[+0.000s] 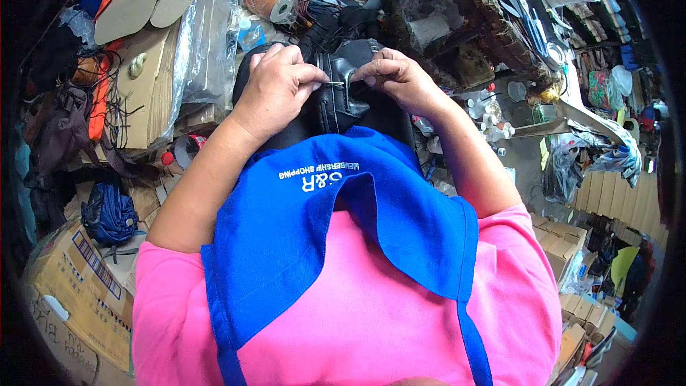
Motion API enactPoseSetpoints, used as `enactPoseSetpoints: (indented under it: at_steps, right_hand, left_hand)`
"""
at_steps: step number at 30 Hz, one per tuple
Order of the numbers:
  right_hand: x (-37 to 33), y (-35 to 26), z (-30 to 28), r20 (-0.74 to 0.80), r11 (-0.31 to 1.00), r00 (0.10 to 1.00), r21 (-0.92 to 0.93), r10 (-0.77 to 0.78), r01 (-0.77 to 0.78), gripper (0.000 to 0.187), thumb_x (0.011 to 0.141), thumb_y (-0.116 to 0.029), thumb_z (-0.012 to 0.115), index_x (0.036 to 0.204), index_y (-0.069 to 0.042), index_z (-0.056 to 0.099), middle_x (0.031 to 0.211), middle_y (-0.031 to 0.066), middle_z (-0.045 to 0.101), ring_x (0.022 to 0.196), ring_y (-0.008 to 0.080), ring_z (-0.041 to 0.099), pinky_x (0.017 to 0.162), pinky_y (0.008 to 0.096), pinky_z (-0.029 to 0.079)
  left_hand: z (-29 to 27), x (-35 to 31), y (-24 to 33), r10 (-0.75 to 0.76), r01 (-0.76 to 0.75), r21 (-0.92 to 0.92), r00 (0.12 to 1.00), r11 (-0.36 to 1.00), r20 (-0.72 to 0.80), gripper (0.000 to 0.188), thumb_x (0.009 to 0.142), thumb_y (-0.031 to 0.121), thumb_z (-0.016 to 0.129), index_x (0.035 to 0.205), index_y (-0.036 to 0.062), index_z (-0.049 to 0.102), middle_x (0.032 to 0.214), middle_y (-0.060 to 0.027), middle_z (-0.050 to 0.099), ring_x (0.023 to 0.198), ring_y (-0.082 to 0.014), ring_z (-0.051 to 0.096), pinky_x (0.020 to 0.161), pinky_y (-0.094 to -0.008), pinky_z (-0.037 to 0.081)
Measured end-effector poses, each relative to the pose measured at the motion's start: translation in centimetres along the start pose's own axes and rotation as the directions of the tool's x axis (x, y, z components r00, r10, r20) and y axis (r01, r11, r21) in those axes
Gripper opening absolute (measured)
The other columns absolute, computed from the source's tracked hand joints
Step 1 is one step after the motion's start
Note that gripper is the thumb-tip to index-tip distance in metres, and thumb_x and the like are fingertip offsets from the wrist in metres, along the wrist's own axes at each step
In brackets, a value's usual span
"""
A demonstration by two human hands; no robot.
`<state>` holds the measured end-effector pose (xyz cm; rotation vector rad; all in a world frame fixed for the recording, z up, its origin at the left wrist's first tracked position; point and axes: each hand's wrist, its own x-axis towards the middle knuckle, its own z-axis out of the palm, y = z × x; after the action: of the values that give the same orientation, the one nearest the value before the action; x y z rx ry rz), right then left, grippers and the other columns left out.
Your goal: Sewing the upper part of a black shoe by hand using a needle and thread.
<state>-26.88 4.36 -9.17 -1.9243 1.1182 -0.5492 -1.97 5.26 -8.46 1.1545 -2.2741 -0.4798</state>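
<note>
A black leather-like bag, with what looks like a zipper or seam line down it, lies across my lap above the blue apron. My left hand is closed over its left side. Thumb and forefinger pinch a thin, shiny, needle-like piece that points right across the seam. On the other side, my right hand has its fingertips pinched together close to the bag's upper edge. Whatever sits between those fingertips is too small to make out.
Beyond the bag lie an orange-brown thread spool and dark cords. Flattened cardboard and plastic sheets stand at the left. Several small bottles are at the right, below a worn dark wooden piece. A carton sits lower left.
</note>
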Motion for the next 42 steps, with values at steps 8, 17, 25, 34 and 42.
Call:
enactPoseSetpoints:
  at_steps: [8,17,25,34,42]
  right_hand:
    - [-0.2,0.1,-0.1,0.032,0.996,0.999,0.077,0.040,-0.043,0.023,0.080,-0.001,0.063,0.099,-0.010,0.070,0.079,-0.0002,0.053,0.080,0.0125,0.050,0.077,0.0258,0.042]
    - [0.1,0.6,0.5,0.015,0.998,1.000,0.063,0.013,-0.014,0.025,0.079,-0.005,0.067,0.103,-0.011,0.070,0.081,0.0003,0.059,0.082,0.0123,0.052,0.079,0.0261,0.042]
    - [0.3,0.4,2.5,-0.202,0.987,0.977,0.156,0.069,-0.037,0.022,0.072,-0.010,0.075,0.094,-0.010,0.072,0.078,0.0039,0.068,0.069,0.0087,0.061,0.066,0.0251,0.049]
    - [0.3,0.5,0.6,-0.204,0.992,0.972,-0.075,-0.117,0.104,0.010,0.071,-0.009,0.075,0.077,-0.005,0.068,0.074,0.0039,0.061,0.073,0.0110,0.056,0.067,0.0261,0.046]
    - [0.7,-2.9,-0.3,0.041,0.929,0.993,-0.348,-0.114,0.121,0.011,0.078,-0.012,0.067,0.087,-0.010,0.061,0.073,0.0055,0.060,0.078,0.0214,0.059,0.075,0.0320,0.044]
  left_hand:
    - [0.2,0.0,0.1,0.092,-0.093,-0.054,0.996,0.994,-0.007,0.021,0.072,0.007,0.068,0.090,0.0169,0.072,0.071,-0.0022,0.049,0.076,-0.0200,0.050,0.074,-0.0333,0.039]
    - [1.1,0.2,-1.9,0.053,-0.042,-0.201,0.997,0.979,0.049,0.023,0.069,0.006,0.070,0.091,0.0129,0.071,0.071,-0.0039,0.054,0.073,-0.0191,0.050,0.070,-0.0311,0.042]
    - [2.5,0.4,-0.6,-0.159,0.163,-0.373,0.986,0.913,0.042,0.017,0.068,0.008,0.072,0.084,0.0053,0.068,0.075,-0.0071,0.062,0.075,-0.0210,0.057,0.070,-0.0325,0.045]
    - [1.0,0.2,-1.1,-0.065,0.056,-0.364,0.998,0.930,-0.013,0.008,0.070,0.004,0.071,0.075,0.0028,0.064,0.076,-0.0054,0.053,0.077,-0.0176,0.054,0.069,-0.0295,0.044]
    - [-1.0,1.0,1.8,-0.016,-0.031,0.152,0.955,0.988,0.296,0.012,0.080,0.012,0.053,0.091,0.0094,0.058,0.078,-0.0101,0.063,0.079,-0.0310,0.061,0.075,-0.0485,0.043]
